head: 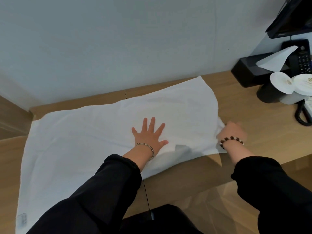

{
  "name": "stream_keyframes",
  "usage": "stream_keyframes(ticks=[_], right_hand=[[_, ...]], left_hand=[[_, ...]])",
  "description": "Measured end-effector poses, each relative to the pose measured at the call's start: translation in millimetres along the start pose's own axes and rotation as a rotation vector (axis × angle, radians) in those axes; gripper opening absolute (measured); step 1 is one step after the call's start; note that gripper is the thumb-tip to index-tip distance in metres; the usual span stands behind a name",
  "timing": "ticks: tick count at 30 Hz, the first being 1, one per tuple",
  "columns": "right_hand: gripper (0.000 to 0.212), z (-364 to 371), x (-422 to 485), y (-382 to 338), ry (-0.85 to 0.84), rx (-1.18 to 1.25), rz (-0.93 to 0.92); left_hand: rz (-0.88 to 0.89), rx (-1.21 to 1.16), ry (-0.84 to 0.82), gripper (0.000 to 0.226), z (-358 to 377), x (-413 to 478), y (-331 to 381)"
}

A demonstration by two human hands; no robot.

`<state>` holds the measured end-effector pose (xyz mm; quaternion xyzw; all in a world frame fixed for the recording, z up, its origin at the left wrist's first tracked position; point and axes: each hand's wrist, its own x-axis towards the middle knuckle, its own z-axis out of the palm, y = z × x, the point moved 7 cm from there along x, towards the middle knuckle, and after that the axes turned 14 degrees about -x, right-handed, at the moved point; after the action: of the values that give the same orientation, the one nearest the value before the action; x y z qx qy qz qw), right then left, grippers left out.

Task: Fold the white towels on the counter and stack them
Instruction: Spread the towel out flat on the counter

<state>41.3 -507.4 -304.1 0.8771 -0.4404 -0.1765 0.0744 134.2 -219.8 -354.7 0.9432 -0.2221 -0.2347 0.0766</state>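
Large rectangular white towel (87,135) lies spread flat on the light wooden counter (253,119), long side running from the near-left corner toward the back edge on the right. Small sewn label (22,220) sits at the towel's near-left corner.

Left hand (150,135): palm down, fingers splayed wide, pressing the towel near its middle, closer to the front edge. Thin metal bangle (148,146) on that wrist.

Right hand (233,132): at the towel's right end, fingers curled, gripping the cloth at its hem. The hand is motion-blurred, so exact finger placement isn't readable. The cloth bunches slightly between the two hands. Brown-and-white bead bracelet (231,140) on that wrist. Both arms are in black sleeves.

Back-right corner of the counter, well apart from the towel:
- black tissue box (244,71) with a white tissue sticking up
- black desk phone (303,59) with a coiled cord
- dark cup (268,96) with a white paper lid, and a second lidded cup just beside it
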Motion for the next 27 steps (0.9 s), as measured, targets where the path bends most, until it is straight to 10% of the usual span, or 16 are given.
stream_keyframes(ticks=[4, 7, 11, 19, 27], right_hand=[[0.072, -1, -14, -1, 0.051, 0.017, 0.034], [0.069, -18, -45, -55, 0.255, 0.192, -0.308], [0.055, 18, -95, -115, 0.027, 0.036, -0.797], [0.031, -6, -94, -112, 0.184, -0.251, -0.479], [0.057, 11, -135, -206, 0.1, -0.143, -0.941]], left_hand=[[-0.029, -0.063, -0.019, 0.07, -2, 4, 4], [0.007, -0.18, -0.028, 0.063, -15, 3, 2], [0.05, -0.244, 0.025, 0.052, -33, -8, -18], [-0.239, -0.177, 0.102, 0.057, -20, -54, -112], [-0.244, -0.16, 0.119, 0.057, -3, -64, -107]])
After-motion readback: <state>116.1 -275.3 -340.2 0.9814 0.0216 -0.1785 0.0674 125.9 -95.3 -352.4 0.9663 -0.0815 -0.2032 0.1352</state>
